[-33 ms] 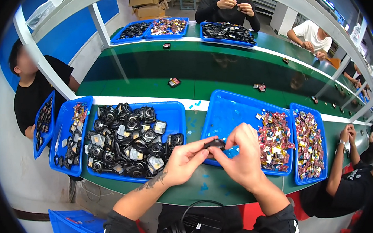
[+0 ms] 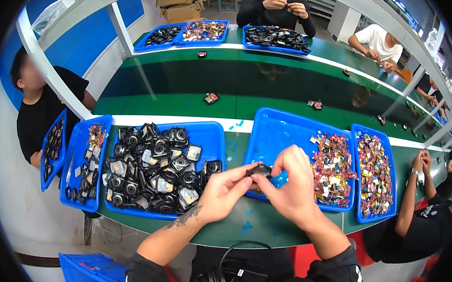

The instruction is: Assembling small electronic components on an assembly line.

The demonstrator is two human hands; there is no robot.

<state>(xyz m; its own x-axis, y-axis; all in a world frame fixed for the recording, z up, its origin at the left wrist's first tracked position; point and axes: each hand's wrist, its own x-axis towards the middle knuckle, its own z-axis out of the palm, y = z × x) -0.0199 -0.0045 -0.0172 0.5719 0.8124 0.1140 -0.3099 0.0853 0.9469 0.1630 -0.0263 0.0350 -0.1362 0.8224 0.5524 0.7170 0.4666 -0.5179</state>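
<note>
Both my hands meet above the near edge of the workbench, in front of a blue tray. A small black watch case is pinched between the thumb and fingers of my left hand. My right hand closes on the same case from the other side, thumb and index finger against it. A shiny blue piece of film shows in the gap by my right fingers; I cannot tell whether it is held. To the left, a blue tray is heaped with black watch cases.
Small pink and yellow circuit parts fill the right side of the tray before me. More lie in a narrow tray beside it. A green conveyor belt beyond carries scattered parts. Co-workers sit left, right and opposite; white frame posts rise around.
My fingers have shifted slightly around the watch case, and its tilt differs a little. More of the blue film shows beside my right fingers.
</note>
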